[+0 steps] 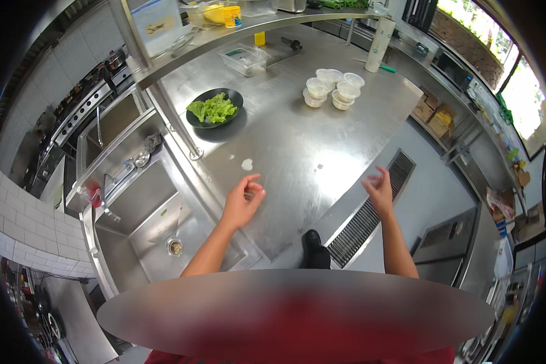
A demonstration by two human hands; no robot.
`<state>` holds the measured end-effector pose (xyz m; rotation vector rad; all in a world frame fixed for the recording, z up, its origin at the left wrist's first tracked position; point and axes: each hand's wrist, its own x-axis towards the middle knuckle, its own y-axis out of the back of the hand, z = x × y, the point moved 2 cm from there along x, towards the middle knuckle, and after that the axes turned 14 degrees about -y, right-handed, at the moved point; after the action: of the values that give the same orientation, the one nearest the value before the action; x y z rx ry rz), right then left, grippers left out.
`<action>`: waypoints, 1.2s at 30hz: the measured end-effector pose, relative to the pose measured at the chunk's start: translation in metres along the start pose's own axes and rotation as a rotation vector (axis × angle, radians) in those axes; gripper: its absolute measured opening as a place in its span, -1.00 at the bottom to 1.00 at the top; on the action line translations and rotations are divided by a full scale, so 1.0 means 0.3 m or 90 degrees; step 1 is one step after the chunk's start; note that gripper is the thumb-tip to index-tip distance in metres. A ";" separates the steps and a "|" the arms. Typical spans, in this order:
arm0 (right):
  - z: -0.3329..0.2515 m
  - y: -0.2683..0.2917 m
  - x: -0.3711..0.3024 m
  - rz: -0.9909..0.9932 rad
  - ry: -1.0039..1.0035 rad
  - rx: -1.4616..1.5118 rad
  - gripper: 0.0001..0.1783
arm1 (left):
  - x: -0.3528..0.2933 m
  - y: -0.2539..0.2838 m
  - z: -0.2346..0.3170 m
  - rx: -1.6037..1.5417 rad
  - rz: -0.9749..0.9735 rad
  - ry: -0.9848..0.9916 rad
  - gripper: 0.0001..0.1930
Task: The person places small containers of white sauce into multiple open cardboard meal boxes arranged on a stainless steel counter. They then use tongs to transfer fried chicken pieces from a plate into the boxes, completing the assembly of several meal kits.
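Over the steel counter [273,182], near its front left edge, my left hand [242,201] hovers with loosely bent fingers and nothing in it. A small white scrap [247,164] lies on the metal just beyond it. My right hand [379,192] is raised past the counter's right edge, above the floor grate, its fingers curved apart and bare. Farther back on the left sits a black bowl [198,122] holding green lettuce leaves [215,109]. Several lidded clear tubs [317,88] with pale contents are stacked at the far right of the counter.
A steel sink [145,224] with a tap [111,206] adjoins on the left. At the back are a clear plastic container [244,60], a dark stick-shaped tool [292,43] and an upright roll [380,45]. An overhead shelf [267,24] crosses above. A floor grate [370,209] runs along the right.
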<state>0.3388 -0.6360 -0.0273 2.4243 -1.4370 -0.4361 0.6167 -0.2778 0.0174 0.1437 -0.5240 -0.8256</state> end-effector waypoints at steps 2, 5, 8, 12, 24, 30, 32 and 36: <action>-0.075 -0.065 0.296 0.004 0.000 0.026 0.00 | 0.193 -0.077 -0.103 -0.001 0.022 0.054 -0.43; -0.149 -0.172 0.701 0.043 0.042 0.008 0.17 | 0.462 -0.201 -0.242 0.016 0.081 0.037 -0.32; -0.131 -0.235 1.000 0.046 0.061 0.085 0.55 | 0.753 -0.394 -0.374 0.058 0.108 0.103 0.00; -0.151 -0.310 1.150 0.017 0.104 0.140 0.74 | 1.074 -0.581 -0.477 0.097 0.157 0.104 0.35; -0.193 -0.344 1.265 -0.020 0.039 0.012 0.81 | 1.349 -0.820 -0.668 0.224 0.179 -0.047 0.63; -0.169 -0.367 1.282 -0.029 0.059 0.004 0.81 | 1.345 -0.836 -0.678 0.176 0.249 0.029 0.50; -0.183 -0.367 1.288 -0.040 0.047 0.004 0.80 | 1.352 -0.833 -0.630 0.158 0.244 0.042 0.50; -0.187 -0.370 1.292 -0.058 0.050 -0.015 0.78 | 1.338 -0.819 -0.636 0.086 0.260 -0.004 0.50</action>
<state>0.6266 -0.9219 -0.0625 2.4668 -1.2879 -0.3717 0.7735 -0.7528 -0.0704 0.1519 -0.5905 -0.3931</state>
